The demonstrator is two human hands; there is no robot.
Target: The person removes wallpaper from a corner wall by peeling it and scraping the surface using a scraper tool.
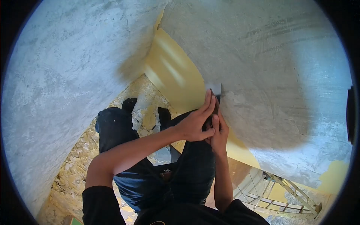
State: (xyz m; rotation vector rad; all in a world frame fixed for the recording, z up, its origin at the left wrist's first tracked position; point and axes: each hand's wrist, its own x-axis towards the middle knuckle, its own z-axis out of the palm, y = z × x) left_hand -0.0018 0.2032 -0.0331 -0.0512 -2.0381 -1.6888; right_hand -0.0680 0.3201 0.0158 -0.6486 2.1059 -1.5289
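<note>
Scraper (pixel 217 91) sat at grey wall (pixel 262 93), just beside yellow patch's (pixel 174 69) edge. Right hand (pixel 220 135) had fingers curled round it; left hand (pixel 195 122) lay against it, fingers straight, nearly together. Flakes (pixel 77 163) littered floor.

From the head, one wide view looks forward and steeply down — left hand (pixel 195 124) and right hand (pixel 220 137) near, mid-frame.

A black short-sleeved T-shirt (pixel 191 214) with a yellow marking (pixel 157 223) is worn with dark blue jeans (pixel 133 187) and black footwear (pixel 129 104).
</note>
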